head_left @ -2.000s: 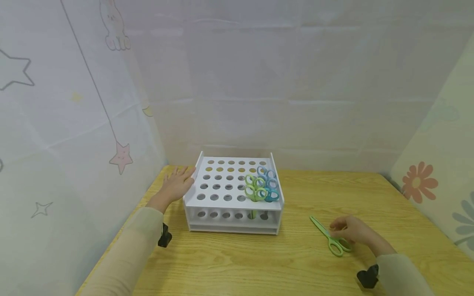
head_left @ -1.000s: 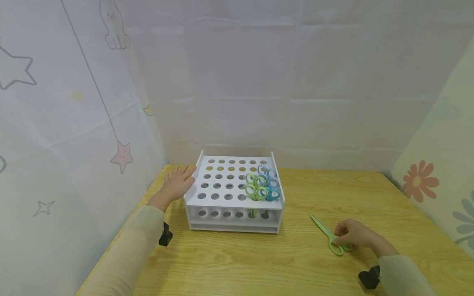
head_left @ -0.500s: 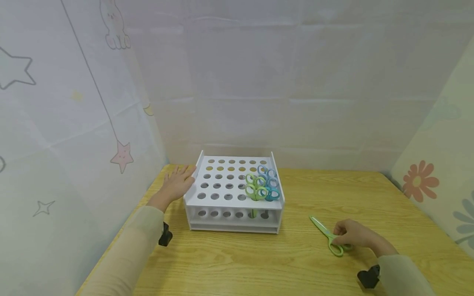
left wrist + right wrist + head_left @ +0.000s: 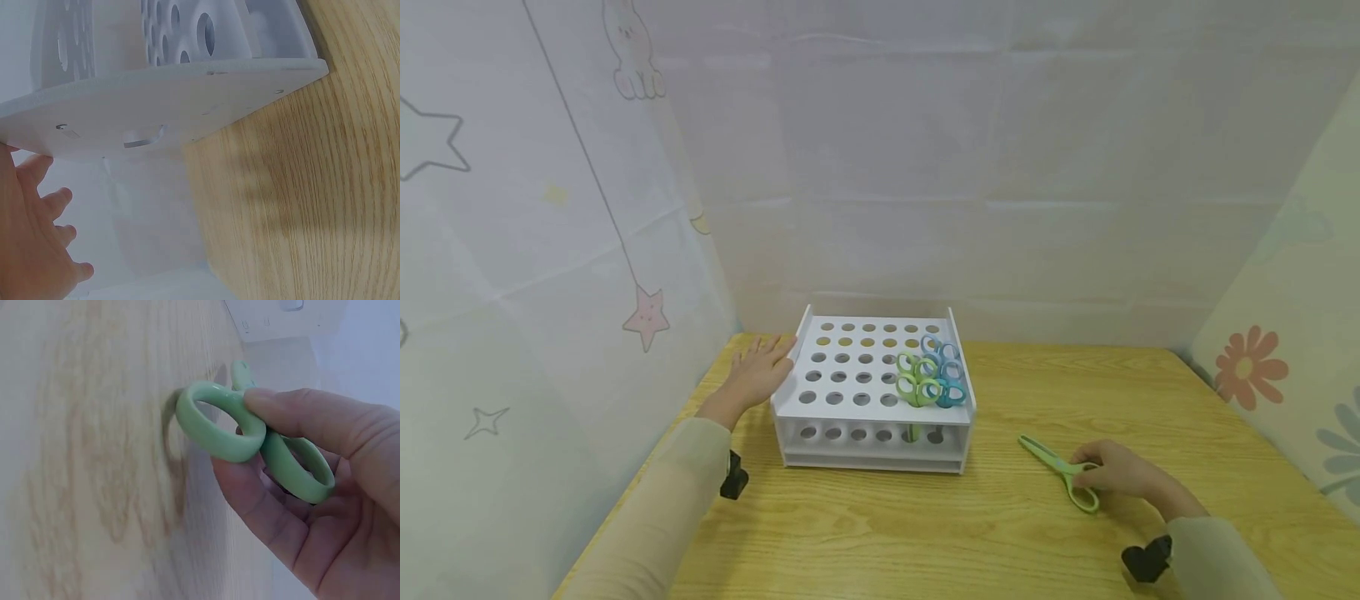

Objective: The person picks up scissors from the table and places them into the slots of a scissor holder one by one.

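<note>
Low over the table at the right, my right hand pinches a pair of green scissors by the handle between thumb and fingers. In the right wrist view both handle loops of the scissors show, with the blade end mostly hidden. The blade end points left toward the white holed rack. My left hand touches the rack's left side, its fingers spread and fairly straight. At the rack's right side, green-handled scissors and blue-handled scissors stand in holes, handles up.
The wooden table bears the rack near its back. A white patterned cloth hangs behind and at both sides. The rack has raised side walls and a lower holed shelf.
My right hand has gone from hovering at the green scissors to gripping their handle. The scissors have just shifted slightly left and turned. My left hand stays at the rack.
</note>
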